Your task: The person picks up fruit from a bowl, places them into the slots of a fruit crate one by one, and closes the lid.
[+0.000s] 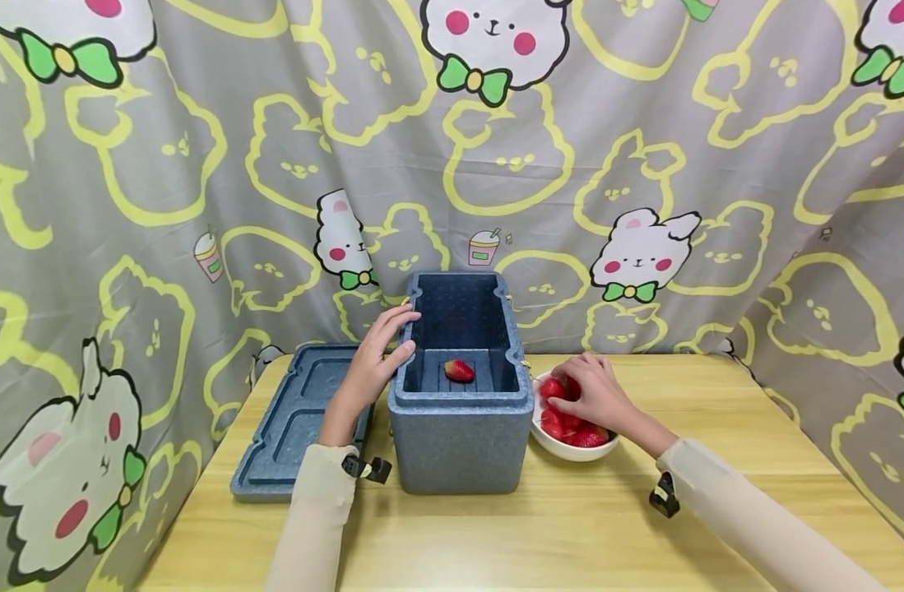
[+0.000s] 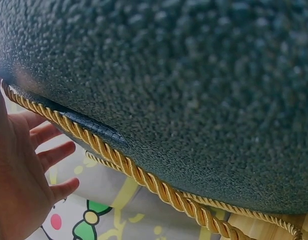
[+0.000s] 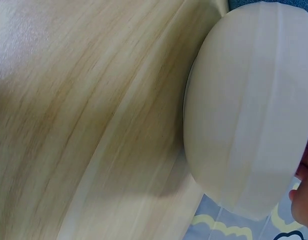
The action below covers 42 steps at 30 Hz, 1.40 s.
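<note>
A grey foam box (image 1: 462, 448) stands uncovered, with one strawberry (image 1: 460, 371) on its floor. My left hand (image 1: 377, 358) rests on the box's left rim, its fingers extended. In the left wrist view the left hand (image 2: 19, 175) is beside the box's dark wall (image 2: 194, 100), fingers spread. A white bowl (image 1: 576, 451) full of strawberries (image 1: 586, 436) sits right of the box. Over that bowl my right hand (image 1: 592, 395) curls thumb and fingers around a strawberry (image 1: 572, 388). The bowl's outside (image 3: 244, 110) hides most of this grasp in the right wrist view.
A grey foam lid (image 1: 296, 427) lies on the wooden table (image 1: 452, 543), left of the box. Gold twisted cord (image 2: 139, 180) runs along the box's side. A patterned curtain (image 1: 392, 164) hangs behind and around the table.
</note>
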Each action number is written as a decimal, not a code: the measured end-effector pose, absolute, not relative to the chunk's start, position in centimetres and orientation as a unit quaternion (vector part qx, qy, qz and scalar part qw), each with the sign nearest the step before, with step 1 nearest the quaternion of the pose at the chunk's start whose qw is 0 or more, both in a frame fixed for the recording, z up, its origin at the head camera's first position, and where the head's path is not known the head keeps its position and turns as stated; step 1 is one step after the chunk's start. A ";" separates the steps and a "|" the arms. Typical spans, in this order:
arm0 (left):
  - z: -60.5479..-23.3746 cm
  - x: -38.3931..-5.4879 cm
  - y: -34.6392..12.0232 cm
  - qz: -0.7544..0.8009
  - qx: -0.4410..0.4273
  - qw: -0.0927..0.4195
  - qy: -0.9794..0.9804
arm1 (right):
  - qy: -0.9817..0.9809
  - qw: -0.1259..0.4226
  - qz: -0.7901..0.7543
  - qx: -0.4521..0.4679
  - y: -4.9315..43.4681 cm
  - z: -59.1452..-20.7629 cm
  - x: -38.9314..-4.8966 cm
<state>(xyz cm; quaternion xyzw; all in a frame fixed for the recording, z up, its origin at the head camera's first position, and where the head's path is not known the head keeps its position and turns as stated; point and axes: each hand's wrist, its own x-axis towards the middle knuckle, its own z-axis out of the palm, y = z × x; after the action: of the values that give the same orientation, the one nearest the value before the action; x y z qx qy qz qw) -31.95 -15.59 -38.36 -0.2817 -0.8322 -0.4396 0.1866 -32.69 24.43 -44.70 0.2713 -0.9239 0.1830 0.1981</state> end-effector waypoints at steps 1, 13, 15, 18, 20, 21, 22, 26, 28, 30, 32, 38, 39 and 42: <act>-38.3 -32.0 -15.6 -0.439 -0.282 0.185 -0.833 | -0.924 0.198 0.183 0.271 24.4 -44.7 -32.7; -38.4 -32.1 -15.7 -0.437 -0.284 0.183 -0.834 | -0.926 0.201 0.178 0.266 24.5 -44.9 -32.9; -38.4 -32.0 -15.7 -0.437 -0.283 0.183 -0.834 | -0.925 0.201 0.178 0.268 24.4 -45.0 -32.9; -38.3 -32.0 -15.7 -0.437 -0.285 0.183 -0.833 | -0.925 0.203 0.176 0.270 24.3 -45.1 -33.0; -38.3 -31.9 -15.6 -0.438 -0.286 0.182 -0.832 | -0.925 0.205 0.174 0.270 24.2 -45.2 -33.1; -38.3 -31.9 -15.6 -0.437 -0.286 0.182 -0.833 | -0.924 0.206 0.174 0.269 24.2 -45.3 -33.1; -38.2 -31.9 -15.6 -0.438 -0.287 0.182 -0.833 | -0.924 0.207 0.174 0.269 24.2 -45.3 -33.1; -38.2 -31.8 -15.7 -0.438 -0.288 0.182 -0.832 | -0.923 0.210 0.174 0.271 24.1 -45.3 -33.3; -38.2 -31.9 -15.7 -0.438 -0.288 0.184 -0.831 | -0.921 0.212 0.177 0.274 24.1 -45.2 -33.4; -38.2 -31.9 -15.6 -0.438 -0.288 0.184 -0.831 | -0.920 0.214 0.178 0.276 24.1 -45.1 -33.4; -38.2 -31.9 -15.6 -0.436 -0.286 0.184 -0.833 | -0.918 0.216 0.178 0.280 24.1 -45.0 -33.4; -38.4 -31.7 -15.6 -0.438 -0.279 0.184 -0.835 | -0.907 0.237 0.190 0.292 24.3 -44.6 -33.3; -38.4 -31.7 -15.6 -0.438 -0.279 0.184 -0.835 | -0.904 0.242 0.196 0.293 24.4 -44.4 -33.2; -38.3 -31.7 -15.6 -0.436 -0.279 0.183 -0.836 | -0.898 0.254 0.206 0.294 24.6 -43.9 -33.2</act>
<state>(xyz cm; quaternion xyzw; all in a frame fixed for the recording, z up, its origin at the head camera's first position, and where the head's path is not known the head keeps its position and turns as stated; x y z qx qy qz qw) -31.72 -15.56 -38.32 -0.2792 -0.8356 -0.4361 0.1833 -33.24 24.62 -43.90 0.2938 -0.8981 0.2059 0.2545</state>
